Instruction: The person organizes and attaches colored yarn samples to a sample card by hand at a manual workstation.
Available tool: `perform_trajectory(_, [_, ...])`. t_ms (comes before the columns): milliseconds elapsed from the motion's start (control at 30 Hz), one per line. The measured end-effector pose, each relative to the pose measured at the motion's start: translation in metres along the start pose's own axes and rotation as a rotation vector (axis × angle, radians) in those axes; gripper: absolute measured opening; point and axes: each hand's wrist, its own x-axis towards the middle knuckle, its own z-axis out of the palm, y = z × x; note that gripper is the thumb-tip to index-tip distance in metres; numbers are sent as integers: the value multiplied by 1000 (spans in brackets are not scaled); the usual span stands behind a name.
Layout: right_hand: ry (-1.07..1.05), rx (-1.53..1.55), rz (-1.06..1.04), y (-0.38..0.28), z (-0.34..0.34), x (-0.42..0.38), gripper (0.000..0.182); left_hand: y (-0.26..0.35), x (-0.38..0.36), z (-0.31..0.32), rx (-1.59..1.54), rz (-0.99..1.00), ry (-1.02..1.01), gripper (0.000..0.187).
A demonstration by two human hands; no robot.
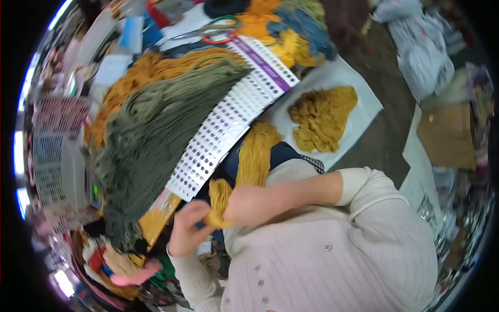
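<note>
A long hank of mustard yarn (254, 153) hangs over the lap, and its looped end bends back between my two hands. My right hand (252, 205), slightly blurred, is closed around the yarn in front of the chest. To its left my left hand (189, 226) has curved fingers and thumb on the yarn's end. A white card strip with rows of round swatches (215, 132) lies beside the lap, over the edge of a big pile of dark green yarn (171, 114). A loose mustard yarn heap (325, 117) rests on a white sheet (364, 101).
Orange yarn (127, 78) borders the green pile. Scissors with red and green handles (221, 34) lie at the top, near blue yarn (306, 28). Plastic baskets (57, 156) stand at the left. White bags (421, 57) and a cardboard piece (447, 135) are at the right.
</note>
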Motion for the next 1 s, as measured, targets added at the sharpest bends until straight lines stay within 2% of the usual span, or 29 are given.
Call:
perform_trajectory(67, [45, 2, -68, -1, 22, 0, 14, 7, -8, 10, -149, -110, -4, 30])
perform_trajectory(133, [52, 32, -82, 0, 19, 2, 14, -1, -16, 13, -252, -134, -1, 29])
perform_trajectory(233, [81, 167, -114, 1, 8, -3, 15, 5, -20, 19, -596, -270, 100, 29])
perform_trajectory(367, [103, 402, -100, 2, -2, -11, 14, 8, -18, 20, -862, -156, 168, 28])
perform_trajectory(433, [115, 399, -149, 2, -2, -15, 15, 13, -17, 20, -901, -97, 189, 26])
perform_trajectory(467, [121, 397, -174, 2, -1, -16, 16, 20, -16, 15, -850, -130, 223, 26])
perform_trajectory(567, [195, 187, -63, 2, 1, -17, 15, 25, -22, -8, -711, -222, 319, 29])
perform_trajectory(667, [355, 112, -94, 6, -4, -20, 9, 23, -31, -20, -935, -349, 566, 34])
perform_trajectory(733, [450, 62, -51, 11, -6, -21, 8, 29, -24, -22, -1091, -359, 584, 40])
perform_trajectory(800, [489, 49, 2, 21, -14, -25, 7, 37, -13, -25, -1319, -344, 696, 40])
perform_trajectory(833, [484, 62, 24, 29, -24, -31, 7, 21, -20, -34, -1568, -288, 722, 34])
perform_trajectory(867, [500, 64, 133, 37, -32, -39, 14, 21, -18, -42, -1556, -339, 883, 27])
perform_trajectory(900, [504, 142, 120, 54, -40, -46, 19, 12, -26, -53, -1596, -142, 784, 24])
perform_trajectory(933, [539, 238, 168, 60, -53, -52, 20, 12, -31, -58, -1540, -123, 897, 23])
perform_trajectory(967, [528, 328, 205, 62, -60, -49, 17, 10, -35, -61, -1518, -49, 812, 23])
perform_trajectory(1000, [335, 281, 207, 64, -70, -49, 18, 14, -37, -62, -1504, -22, 798, 23])
